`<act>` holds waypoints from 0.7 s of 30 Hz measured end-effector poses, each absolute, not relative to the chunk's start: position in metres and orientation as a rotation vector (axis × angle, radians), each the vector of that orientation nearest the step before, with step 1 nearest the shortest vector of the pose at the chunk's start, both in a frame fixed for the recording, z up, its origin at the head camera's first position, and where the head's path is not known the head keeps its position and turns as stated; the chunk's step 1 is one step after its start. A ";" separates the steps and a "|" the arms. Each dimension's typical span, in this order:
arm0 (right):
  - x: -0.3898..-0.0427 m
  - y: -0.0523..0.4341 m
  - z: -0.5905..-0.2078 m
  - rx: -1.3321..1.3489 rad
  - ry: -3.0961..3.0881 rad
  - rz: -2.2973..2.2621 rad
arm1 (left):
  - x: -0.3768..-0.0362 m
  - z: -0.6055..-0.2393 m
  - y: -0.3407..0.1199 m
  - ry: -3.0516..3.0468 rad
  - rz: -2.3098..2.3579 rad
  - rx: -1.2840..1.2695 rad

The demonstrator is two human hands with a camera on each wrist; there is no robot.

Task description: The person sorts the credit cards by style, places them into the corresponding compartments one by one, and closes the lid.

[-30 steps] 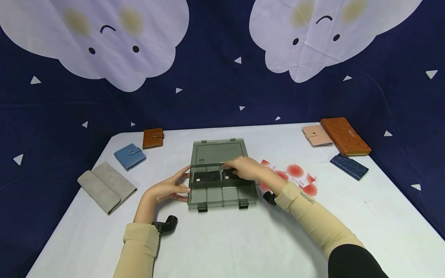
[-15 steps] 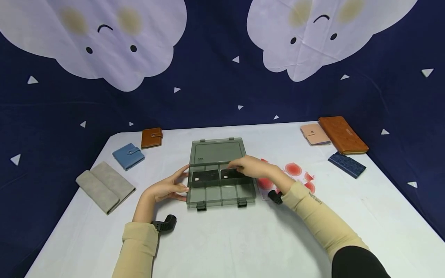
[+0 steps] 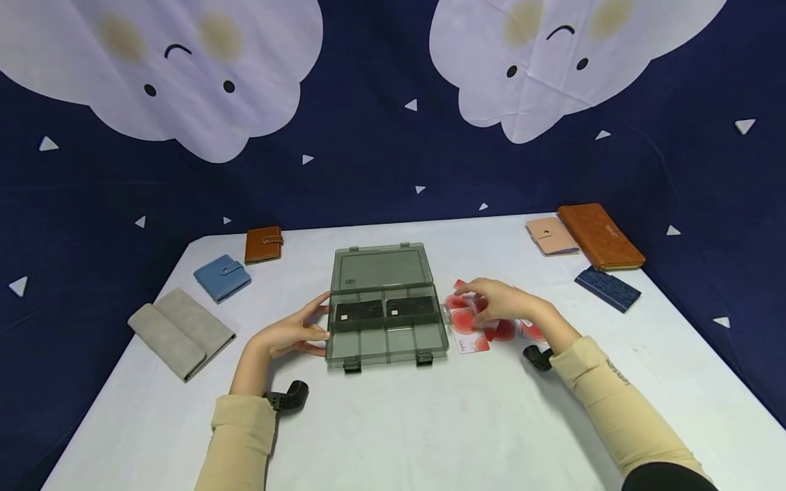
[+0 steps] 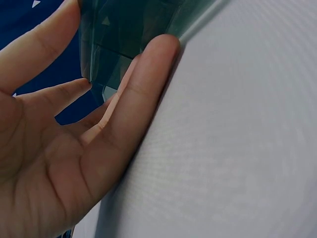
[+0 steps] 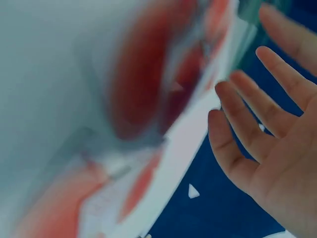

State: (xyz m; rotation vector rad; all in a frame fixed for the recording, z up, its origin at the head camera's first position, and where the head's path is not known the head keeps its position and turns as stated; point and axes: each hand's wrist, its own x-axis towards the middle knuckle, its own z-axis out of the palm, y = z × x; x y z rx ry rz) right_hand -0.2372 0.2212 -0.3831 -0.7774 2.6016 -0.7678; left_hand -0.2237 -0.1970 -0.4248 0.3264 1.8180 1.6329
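Note:
A translucent grey-green plastic box (image 3: 368,349) with compartments lies in the middle of the table, its lid folded back. Two black cards, the left card (image 3: 358,311) and the right card (image 3: 411,306), lie side by side in its upper row. My left hand (image 3: 291,334) rests against the box's left side; the left wrist view shows its fingers (image 4: 143,84) extended to the box's wall. To the right of the box, my right hand (image 3: 505,300) hovers over several red-and-white cards (image 3: 471,342). In the right wrist view its fingers are spread, apart from the blurred cards (image 5: 141,74).
On the left lie a grey folded pouch (image 3: 183,333), a blue wallet (image 3: 222,278) and a brown wallet (image 3: 263,245). At the back right are a pink wallet (image 3: 551,236), a large brown wallet (image 3: 602,236) and a dark blue wallet (image 3: 608,289). A dark blue curtain (image 3: 368,198) hangs behind.
My right hand has left the right black card in the box and moved right, over the red-and-white cards. The left hand stays at the box's side.

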 end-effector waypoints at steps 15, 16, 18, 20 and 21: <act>-0.225 0.212 -0.392 -0.775 2.716 -0.463 | -0.224 -0.425 -0.197 1.820 1.634 0.304; -0.226 0.213 -0.392 -0.760 2.724 -0.471 | -0.223 -0.424 -0.197 1.822 1.633 0.301; -0.230 0.217 -0.392 -0.736 2.743 -0.511 | -0.223 -0.423 -0.196 1.822 1.634 0.294; -0.233 0.222 -0.392 -0.725 2.748 -0.573 | -0.222 -0.422 -0.196 1.825 1.632 0.290; -0.235 0.224 -0.392 -0.713 2.741 -0.614 | -0.222 -0.422 -0.196 1.828 1.630 0.287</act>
